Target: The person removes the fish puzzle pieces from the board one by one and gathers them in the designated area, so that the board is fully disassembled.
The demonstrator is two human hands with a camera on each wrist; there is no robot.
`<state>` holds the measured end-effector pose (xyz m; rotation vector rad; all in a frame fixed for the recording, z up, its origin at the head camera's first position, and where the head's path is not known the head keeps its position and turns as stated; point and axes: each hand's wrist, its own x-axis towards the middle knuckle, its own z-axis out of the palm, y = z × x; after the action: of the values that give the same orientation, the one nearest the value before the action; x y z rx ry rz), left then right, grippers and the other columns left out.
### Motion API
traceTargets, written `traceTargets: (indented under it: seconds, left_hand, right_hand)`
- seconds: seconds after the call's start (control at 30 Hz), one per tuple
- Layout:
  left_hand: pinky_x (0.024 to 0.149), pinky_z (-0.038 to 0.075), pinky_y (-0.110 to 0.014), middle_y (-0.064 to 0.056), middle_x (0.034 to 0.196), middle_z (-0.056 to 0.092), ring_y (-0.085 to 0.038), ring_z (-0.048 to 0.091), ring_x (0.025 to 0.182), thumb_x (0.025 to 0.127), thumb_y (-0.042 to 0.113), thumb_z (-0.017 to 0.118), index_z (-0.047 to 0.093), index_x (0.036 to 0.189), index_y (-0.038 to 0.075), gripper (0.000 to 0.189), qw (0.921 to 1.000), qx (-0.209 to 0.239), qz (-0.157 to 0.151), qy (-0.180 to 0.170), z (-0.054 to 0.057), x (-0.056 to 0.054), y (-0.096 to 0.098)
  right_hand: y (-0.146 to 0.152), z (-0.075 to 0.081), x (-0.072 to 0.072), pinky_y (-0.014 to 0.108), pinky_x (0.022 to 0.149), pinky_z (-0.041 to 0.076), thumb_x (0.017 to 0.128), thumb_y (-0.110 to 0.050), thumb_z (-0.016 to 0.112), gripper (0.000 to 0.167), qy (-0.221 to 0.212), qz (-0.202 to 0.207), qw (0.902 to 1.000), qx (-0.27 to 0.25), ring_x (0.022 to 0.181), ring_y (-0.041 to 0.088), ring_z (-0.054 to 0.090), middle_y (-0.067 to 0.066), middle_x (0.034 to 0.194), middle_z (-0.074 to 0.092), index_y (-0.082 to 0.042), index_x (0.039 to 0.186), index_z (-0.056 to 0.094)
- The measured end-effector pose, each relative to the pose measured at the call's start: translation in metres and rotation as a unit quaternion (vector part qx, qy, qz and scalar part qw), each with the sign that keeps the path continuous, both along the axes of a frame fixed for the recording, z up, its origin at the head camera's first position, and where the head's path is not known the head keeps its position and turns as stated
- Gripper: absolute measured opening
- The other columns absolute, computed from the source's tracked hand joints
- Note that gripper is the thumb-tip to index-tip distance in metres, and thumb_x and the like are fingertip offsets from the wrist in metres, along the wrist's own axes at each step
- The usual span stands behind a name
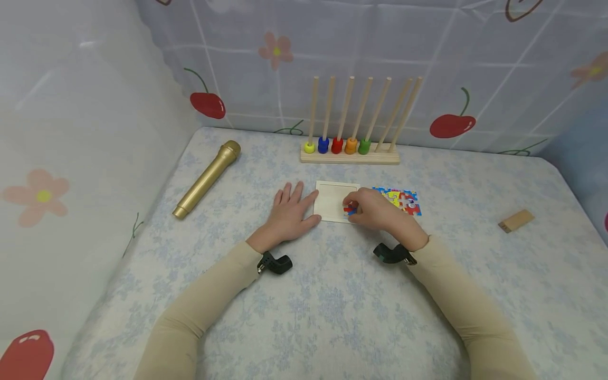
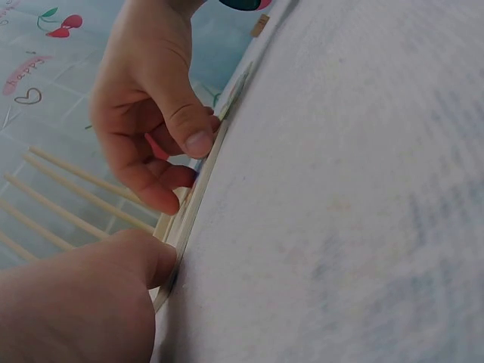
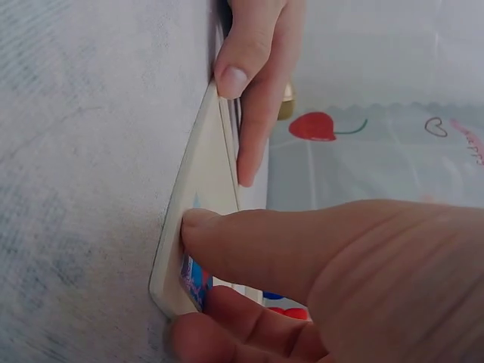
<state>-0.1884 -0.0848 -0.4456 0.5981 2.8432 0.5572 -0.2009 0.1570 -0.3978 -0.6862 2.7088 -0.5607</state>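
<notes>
A pale wooden puzzle tray lies in mid-table. My left hand rests flat beside it, fingers spread, with thumb and forefinger at its left edge. Over the tray's right side, my right hand has curled fingers and pinches a small colourful jigsaw piece at the tray's near corner. The thumb and fingers partly cover that piece. More jigsaw pieces, in blue, yellow and red, lie right of the tray, partly hidden behind my right hand.
Behind the tray stands a wooden peg rack with coloured beads on several upright rods. A gold microphone lies at the left. Far right is a small brown block-like object. A patterned curtain rises behind the table.
</notes>
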Motion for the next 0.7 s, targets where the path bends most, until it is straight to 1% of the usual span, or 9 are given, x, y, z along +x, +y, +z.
traceTargets:
  seconds: [0.13, 0.43, 0.7]
  left_hand:
    - [0.126, 0.005, -0.061, -0.019, 0.172, 0.010, -0.044, -0.002, 0.159, 0.102, 0.050, 0.049, 0.031, 0.162, 0.023, 0.068, 1.0000, 0.002, 0.001, 0.000, -0.0003, 0.0002, -0.0001]
    - [0.126, 0.004, -0.061, -0.019, 0.172, 0.009, -0.045, -0.003, 0.159, 0.103, 0.050, 0.049, 0.031, 0.162, 0.023, 0.068, 1.0000, 0.001, 0.000, 0.001, 0.0004, 0.0007, -0.0001]
    - [0.126, 0.005, -0.061, -0.020, 0.172, 0.010, -0.045, -0.002, 0.159, 0.102, 0.049, 0.049, 0.031, 0.162, 0.022, 0.068, 1.0000, -0.001, -0.001, 0.005, 0.0010, 0.0006, -0.0001]
  right_hand:
    - [0.0001, -0.0014, 0.0000, 0.043, 0.085, 0.055, 0.087, -0.006, 0.076, 0.033, -0.009, -0.008, 0.9999, -0.002, 0.093, 0.027, 0.063, 0.015, 0.104, 0.072, 0.001, 0.119, 0.072]
    - [0.0011, -0.0046, -0.0008, 0.041, 0.081, 0.053, 0.086, -0.006, 0.077, 0.032, -0.005, -0.014, 0.9998, -0.014, 0.087, 0.026, 0.060, 0.014, 0.102, 0.069, 0.000, 0.118, 0.072]
    - [0.0003, -0.0041, 0.0012, 0.041, 0.080, 0.052, 0.084, -0.006, 0.078, 0.027, 0.018, -0.012, 0.9997, -0.014, 0.087, 0.025, 0.058, 0.012, 0.098, 0.070, 0.000, 0.111, 0.075]
